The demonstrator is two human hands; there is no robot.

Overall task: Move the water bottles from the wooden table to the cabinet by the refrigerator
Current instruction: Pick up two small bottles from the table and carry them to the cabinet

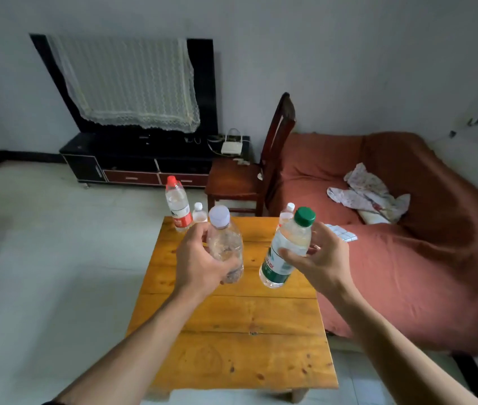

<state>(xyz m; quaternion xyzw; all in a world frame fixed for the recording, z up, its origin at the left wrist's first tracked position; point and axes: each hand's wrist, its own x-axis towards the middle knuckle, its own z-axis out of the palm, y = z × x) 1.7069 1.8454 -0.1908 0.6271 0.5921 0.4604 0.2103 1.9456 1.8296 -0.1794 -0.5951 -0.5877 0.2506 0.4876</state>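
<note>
Here, 2 water bottles are held up above the wooden worktop (231, 331). The left hand (199, 261) wraps curled fingers around a clear bottle with a pale cap (226, 247), gripping its body; the bottle stands nearly upright, cap toward the camera. The right hand (316, 258) holds a green-capped bottle (286, 248) with a green and white label, thumb against the near side and fingers behind its shoulder; this bottle tilts, its base pointing down and left.

3 more bottles stand upright at the far edge of the worktop: a tall red-capped bottle (177, 204) with a red label at the far left corner, a small white-capped bottle (199, 213) just beside it, and another small white-capped bottle (286, 213) partly hidden behind the green-capped one.

Beyond the worktop a dark wooden chair (240, 182) stands on the pale tiled floor (56, 258). To the right lies a sofa (407, 244) covered in reddish cloth, with a crumpled patterned cloth (369, 194) on it. Against the far wall is a low black TV stand (132, 162), and above it a television (202, 83) is draped with a white lace cover (126, 80). A white router (231, 147) sits at the stand's right end.
</note>
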